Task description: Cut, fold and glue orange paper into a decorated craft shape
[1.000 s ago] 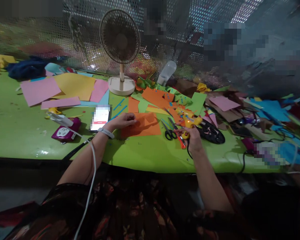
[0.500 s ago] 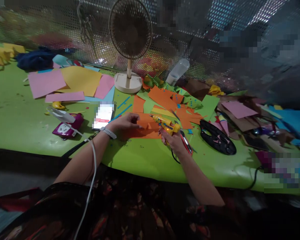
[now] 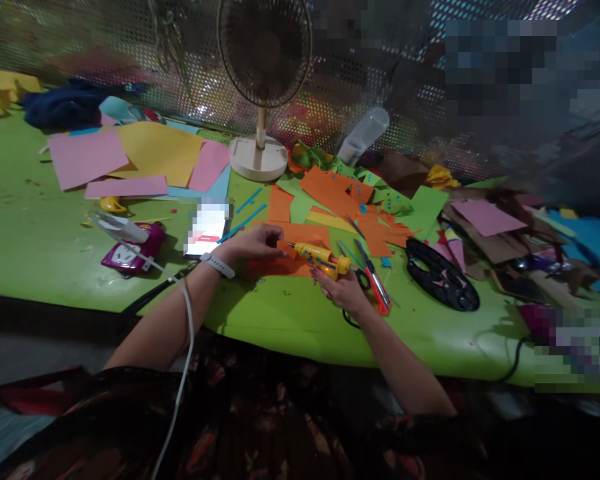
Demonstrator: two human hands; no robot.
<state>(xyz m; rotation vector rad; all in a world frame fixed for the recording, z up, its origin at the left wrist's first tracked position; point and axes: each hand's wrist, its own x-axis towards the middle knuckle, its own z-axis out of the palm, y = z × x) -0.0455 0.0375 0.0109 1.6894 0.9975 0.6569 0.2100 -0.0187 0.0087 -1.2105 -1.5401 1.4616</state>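
Observation:
My right hand is wrapped around a yellow hot glue gun, with a small orange light glowing on its side. Its nozzle points left, close to the fingertips of my left hand. Those fingers are pinched together on a piece of orange paper; how much of it they hold is partly hidden. Below both hands an orange paper sheet lies flat on the green tabletop. Just right of the glue gun lie a red utility knife and dark-handled scissors.
A white fan stands at the back, with a clear bottle leaning nearby. Left are a phone and a purple socket block, whose white cable crosses my left arm. A black palette and paper scraps lie right.
The glue gun has moved slightly left and down, its nozzle now nearer my left fingertips. More of the utility knife shows. The view has shifted a little; my left hand keeps its pinch.

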